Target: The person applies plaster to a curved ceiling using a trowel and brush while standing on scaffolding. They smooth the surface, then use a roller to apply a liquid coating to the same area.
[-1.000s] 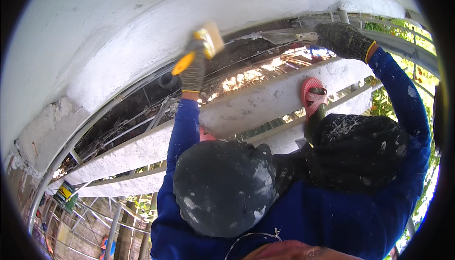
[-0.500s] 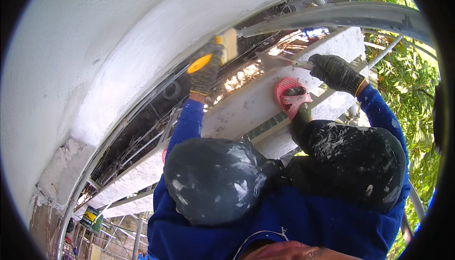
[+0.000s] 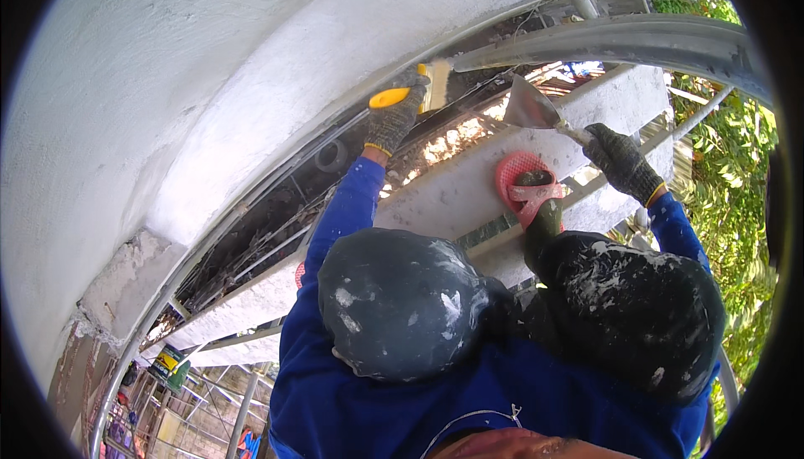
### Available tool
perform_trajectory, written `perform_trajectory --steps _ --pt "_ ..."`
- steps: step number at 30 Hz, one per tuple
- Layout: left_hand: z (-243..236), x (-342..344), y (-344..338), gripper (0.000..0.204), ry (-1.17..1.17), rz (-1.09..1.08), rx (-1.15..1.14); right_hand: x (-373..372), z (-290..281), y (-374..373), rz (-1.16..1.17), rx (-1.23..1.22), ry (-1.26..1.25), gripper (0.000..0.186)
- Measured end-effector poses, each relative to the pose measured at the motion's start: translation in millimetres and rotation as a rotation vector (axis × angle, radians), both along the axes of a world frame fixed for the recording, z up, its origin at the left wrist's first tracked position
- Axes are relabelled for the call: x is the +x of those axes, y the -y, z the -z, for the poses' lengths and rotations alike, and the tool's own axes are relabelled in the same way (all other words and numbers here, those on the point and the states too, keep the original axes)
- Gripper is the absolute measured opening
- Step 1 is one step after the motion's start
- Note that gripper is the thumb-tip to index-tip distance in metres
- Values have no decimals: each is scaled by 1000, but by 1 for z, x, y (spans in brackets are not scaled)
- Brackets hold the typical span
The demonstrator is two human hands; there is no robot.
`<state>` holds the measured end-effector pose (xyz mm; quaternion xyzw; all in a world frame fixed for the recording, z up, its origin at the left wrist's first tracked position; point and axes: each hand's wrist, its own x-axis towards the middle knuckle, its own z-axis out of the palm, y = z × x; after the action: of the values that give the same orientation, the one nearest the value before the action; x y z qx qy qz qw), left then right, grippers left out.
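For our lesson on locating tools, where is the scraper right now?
In the head view, the scraper is above and right of centre, held in the right hand, right of the brush.

- Brush: wide, flat; pale bristles, yellow handle. In left hand, handle end poking out on the left, bristles out to the right. Slightly blurred; bristle load can't be read.
- Scraper: broad, wedge-shaped metal blade, dull grey-brown; pale, smeared handle. In right hand, blade angled up-left, broad face showing. Sits right of the brush, apart from it.
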<state>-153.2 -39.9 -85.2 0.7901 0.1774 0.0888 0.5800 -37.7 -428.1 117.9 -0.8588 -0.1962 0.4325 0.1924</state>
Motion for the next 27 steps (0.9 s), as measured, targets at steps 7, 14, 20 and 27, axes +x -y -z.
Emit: perform_trajectory --steps 7,14,20,27 --pt "-70 -4 -106 37 503 -1098 -468 -1 -14 14 -12 -11 138 30" --pt "-20 19 -80 34 379 -894 -721 -9 -4 12 -45 -94 178 30" --pt "-46 39 16 24 -212 89 -486 -12 1 2 -58 48 170 29" --pt "-51 -41 -19 23 -152 -182 -722 -2 17 -43 -99 23 154 32"
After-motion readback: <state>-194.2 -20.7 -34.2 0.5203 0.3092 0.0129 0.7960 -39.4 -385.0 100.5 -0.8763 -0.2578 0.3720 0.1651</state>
